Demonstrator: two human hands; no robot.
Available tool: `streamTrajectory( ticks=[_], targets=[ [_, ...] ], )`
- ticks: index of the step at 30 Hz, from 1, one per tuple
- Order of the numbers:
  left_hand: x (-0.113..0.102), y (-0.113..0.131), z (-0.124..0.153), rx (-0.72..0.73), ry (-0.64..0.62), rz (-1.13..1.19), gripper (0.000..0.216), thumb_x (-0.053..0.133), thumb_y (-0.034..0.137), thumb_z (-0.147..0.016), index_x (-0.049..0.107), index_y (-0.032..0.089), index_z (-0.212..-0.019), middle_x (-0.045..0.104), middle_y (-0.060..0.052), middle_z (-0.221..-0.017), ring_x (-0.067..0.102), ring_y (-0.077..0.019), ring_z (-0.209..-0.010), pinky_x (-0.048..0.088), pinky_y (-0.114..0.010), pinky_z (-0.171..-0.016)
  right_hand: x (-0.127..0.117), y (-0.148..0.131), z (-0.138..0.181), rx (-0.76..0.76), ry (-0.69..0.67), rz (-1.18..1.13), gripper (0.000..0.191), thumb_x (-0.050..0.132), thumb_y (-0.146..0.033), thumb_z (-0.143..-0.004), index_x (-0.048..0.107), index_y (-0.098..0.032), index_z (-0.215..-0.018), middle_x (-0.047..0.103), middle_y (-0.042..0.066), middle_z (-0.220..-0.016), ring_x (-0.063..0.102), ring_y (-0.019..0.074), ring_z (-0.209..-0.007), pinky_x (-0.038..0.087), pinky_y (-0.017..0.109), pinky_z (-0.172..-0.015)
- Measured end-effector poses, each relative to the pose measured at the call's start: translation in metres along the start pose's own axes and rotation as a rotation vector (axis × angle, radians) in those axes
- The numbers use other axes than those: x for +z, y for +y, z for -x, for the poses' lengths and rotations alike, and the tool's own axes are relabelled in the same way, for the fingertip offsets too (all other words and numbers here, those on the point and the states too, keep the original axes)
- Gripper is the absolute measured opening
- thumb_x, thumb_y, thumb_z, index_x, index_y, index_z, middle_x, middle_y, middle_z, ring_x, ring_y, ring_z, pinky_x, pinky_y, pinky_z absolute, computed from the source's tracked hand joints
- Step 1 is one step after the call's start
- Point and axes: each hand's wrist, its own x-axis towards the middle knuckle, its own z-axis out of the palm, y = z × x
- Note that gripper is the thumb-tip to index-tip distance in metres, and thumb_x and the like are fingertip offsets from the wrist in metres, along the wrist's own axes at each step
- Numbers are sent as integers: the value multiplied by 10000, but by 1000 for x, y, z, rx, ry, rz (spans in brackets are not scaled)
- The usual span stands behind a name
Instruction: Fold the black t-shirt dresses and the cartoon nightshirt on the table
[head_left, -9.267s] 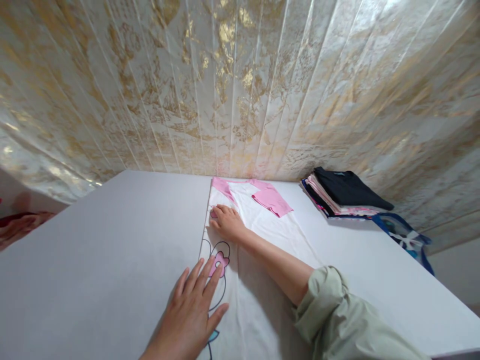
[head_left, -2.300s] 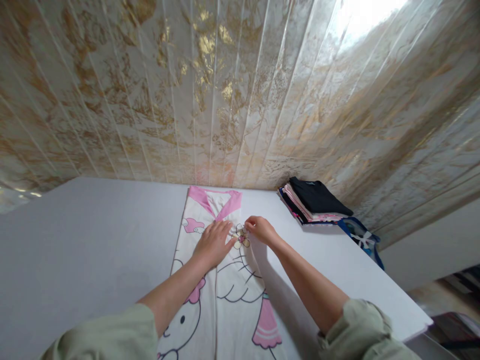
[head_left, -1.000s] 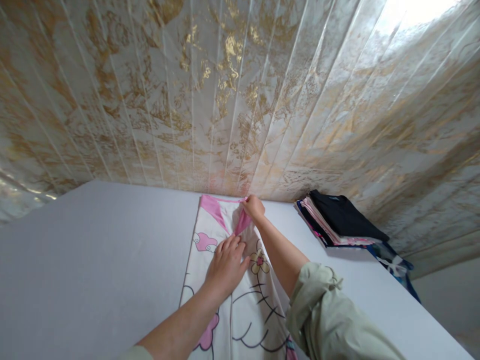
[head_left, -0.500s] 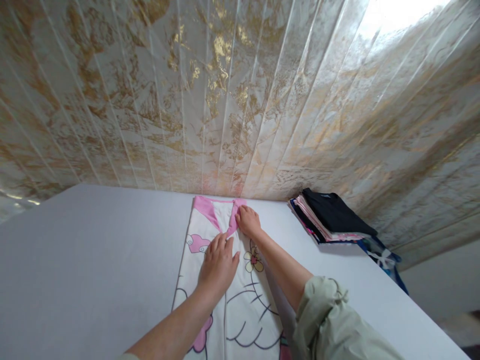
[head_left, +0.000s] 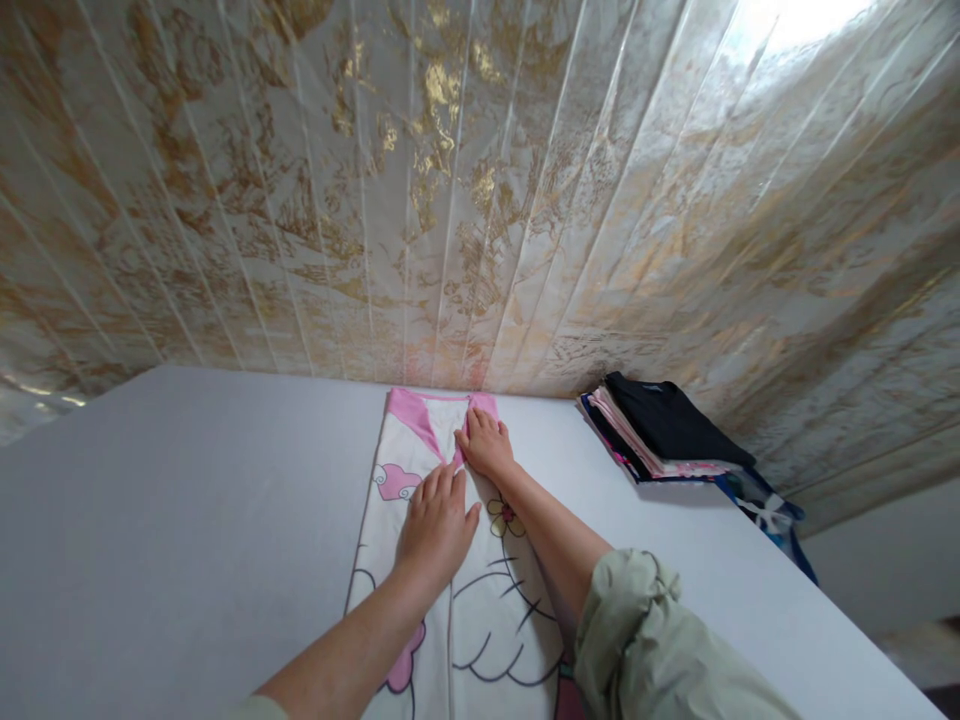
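A white garment (head_left: 480, 620) with pink trim and a cartoon print lies folded lengthwise on the white table (head_left: 172, 520), its pink collar end (head_left: 409, 405) by the wall. My left hand (head_left: 439, 525) lies flat on the middle of the garment, fingers stretched out. My right hand (head_left: 486, 445) presses flat on the pink sleeve fold near the collar, fingers extended. Neither hand holds anything.
A stack of folded clothes (head_left: 660, 430), black on top, sits at the back right of the table. A blue patterned bag (head_left: 765, 510) lies beside it near the right edge. A gold-patterned wall (head_left: 480, 200) runs along the back of the table.
My right hand let go of the pink sleeve edge it held up by the wall and came down flat on the fold. My left hand stayed pressed on the garment.
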Motion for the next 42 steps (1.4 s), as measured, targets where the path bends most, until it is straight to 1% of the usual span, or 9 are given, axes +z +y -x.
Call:
streamTrajectory(
  ticks=[5, 10, 16, 20, 27, 31, 35, 38, 42],
  targets=[
    [2, -6, -7, -23, 74, 89, 399, 465, 220, -920, 527, 120, -1301, 567, -147, -1359, 501, -256, -1282, 421, -411, -1075, -16, -3, 10, 5, 41, -30, 548, 353, -414, -988, 349, -167, -1477, 329, 111, -1552, 290, 232, -1415, 191, 461, -1143],
    [-3, -24, -20, -85, 126, 87, 442, 352, 60, -880, 533, 113, -1279, 592, -131, -1318, 521, -180, -1253, 382, -307, -1099, -21, -7, 56, -147, 115, -13, 470, 400, -287, -964, 455, -119, -1400, 444, 135, -1475, 396, 223, -1342, 292, 366, -1102],
    [-8, -39, -18, -68, -31, -66, 467, 395, 217, -910, 501, 146, -1360, 480, -136, -1468, 397, -272, -1378, 258, -476, -1153, -5, -9, 94, -175, 57, -21, 602, 415, -425, -966, 355, -116, -1478, 346, 127, -1542, 283, 249, -1420, 199, 420, -1155],
    [-8, -36, -14, -86, -163, -181, 531, 327, 316, -947, 407, 153, -1446, 359, -100, -1550, 299, -256, -1435, 194, -464, -1168, -1, -10, 93, -158, 55, -23, 615, 398, -457, -974, 340, -128, -1490, 331, 117, -1551, 268, 243, -1429, 176, 427, -1162],
    [-11, -35, -25, -118, -229, -145, 551, 337, 382, -950, 390, 165, -1454, 319, -98, -1571, 252, -269, -1452, 168, -479, -1168, -11, -7, 89, -192, 47, -95, 548, 406, -416, -988, 396, -132, -1456, 382, 127, -1521, 321, 235, -1401, 219, 422, -1148],
    [-36, -44, -31, -89, -247, -80, 454, 378, 339, -940, 505, 202, -1354, 464, -80, -1488, 398, -236, -1367, 301, -404, -1113, -29, 8, 102, -246, 62, -199, 404, 398, -239, -977, 528, -153, -1350, 510, 108, -1414, 446, 170, -1301, 318, 301, -1089],
    [-63, -41, -18, -54, -194, -29, 318, 388, 252, -924, 671, 200, -1060, 657, -74, -1184, 568, -196, -1132, 401, -297, -987, -39, 20, 144, -283, 50, -167, 389, 437, -153, -930, 578, -168, -1292, 539, 105, -1372, 494, 192, -1238, 362, 314, -1048],
    [-62, -25, -8, -61, -198, -11, 243, 455, 265, -890, 690, 213, -863, 679, -56, -991, 614, -200, -984, 443, -293, -877, -35, 20, 177, -266, 11, -83, 414, 501, -241, -931, 538, -163, -1336, 492, 120, -1422, 439, 238, -1295, 343, 374, -1071],
    [-45, -4, -8, -127, -209, -17, 171, 512, 280, -850, 664, 210, -817, 670, -61, -952, 618, -228, -964, 451, -329, -834, -27, 15, 198, -179, 7, -30, 519, 467, -370, -966, 412, -185, -1447, 400, 90, -1512, 310, 267, -1399, 243, 455, -1138]
  ],
)
